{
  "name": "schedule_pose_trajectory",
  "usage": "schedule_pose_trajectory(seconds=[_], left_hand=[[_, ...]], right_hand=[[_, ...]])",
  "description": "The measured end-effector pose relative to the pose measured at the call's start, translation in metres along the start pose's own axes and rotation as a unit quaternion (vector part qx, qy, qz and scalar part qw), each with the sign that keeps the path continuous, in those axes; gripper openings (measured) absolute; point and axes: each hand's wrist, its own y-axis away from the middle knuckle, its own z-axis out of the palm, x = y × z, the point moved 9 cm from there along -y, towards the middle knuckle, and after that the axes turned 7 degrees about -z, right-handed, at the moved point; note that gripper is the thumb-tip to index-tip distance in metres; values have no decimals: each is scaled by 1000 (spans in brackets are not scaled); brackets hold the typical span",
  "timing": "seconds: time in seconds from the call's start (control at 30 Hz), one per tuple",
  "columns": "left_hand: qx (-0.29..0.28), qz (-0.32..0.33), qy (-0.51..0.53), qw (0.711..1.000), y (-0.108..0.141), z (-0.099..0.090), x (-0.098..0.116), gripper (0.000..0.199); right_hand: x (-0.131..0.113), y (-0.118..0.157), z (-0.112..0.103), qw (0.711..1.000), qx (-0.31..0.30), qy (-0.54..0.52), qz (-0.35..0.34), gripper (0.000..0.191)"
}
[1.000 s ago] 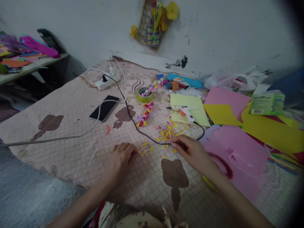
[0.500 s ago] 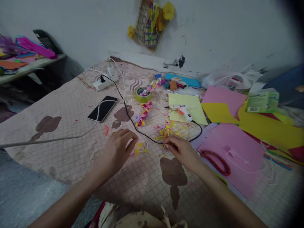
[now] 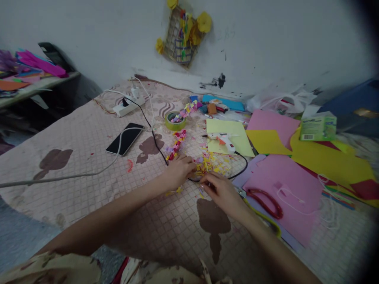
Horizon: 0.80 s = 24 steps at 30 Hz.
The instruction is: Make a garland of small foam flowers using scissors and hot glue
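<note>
My left hand (image 3: 178, 172) reaches to the left edge of a pile of small yellow and pink paper cutouts (image 3: 209, 162), its fingers curled together; whatever lies between the fingertips is hidden. Just in front of the same pile, my right hand (image 3: 218, 191) has thumb and fingers pinched together, and anything in them is too small to make out. A string with yellow cutouts (image 3: 179, 190) lies partly under my left wrist. Beyond my left hand is a garland of red, pink and purple cutouts (image 3: 177, 142). A white hot glue gun (image 3: 223, 141) rests on a pale yellow sheet (image 3: 244, 144).
Scissors with red and yellow handles (image 3: 268, 205) lie beside my right forearm on pink paper (image 3: 296, 181). A black cord (image 3: 158, 146) crosses the tablecloth near my left hand. Farther off are a phone (image 3: 126, 138), a tape roll (image 3: 174, 121), a power strip (image 3: 128, 106) and a green box (image 3: 318, 127).
My left hand has moved right and forward from above the string of cutouts to the paper pile. My right hand stays in front of the pile. The view has shifted slightly.
</note>
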Motion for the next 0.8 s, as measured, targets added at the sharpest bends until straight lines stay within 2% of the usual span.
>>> schedule_pose_trajectory(seconds=[0.27, 0.4, 0.5, 0.63, 0.7, 0.8], left_hand=[[1, 9, -7, 1000, -1, 3, 1, 10], [31, -11, 43, 999, 4, -13, -3, 11], [52, -61, 138, 987, 12, -31, -11, 10], [37, -143, 278, 949, 27, -36, -24, 5], [15, -167, 359, 918, 31, -28, -27, 6], [-21, -185, 486, 854, 34, -10, -28, 12]], right_hand=[[0, 2, 0, 1000, 7, -14, 2, 9], [2, 1, -1, 1000, 15, -16, 5, 14], [3, 2, -2, 1000, 24, -17, 9, 19], [5, 2, -2, 999, 32, -9, 21, 18], [4, 2, -2, 999, 37, 3, 25, 8], [-1, 1, -4, 999, 49, 12, 12, 12]])
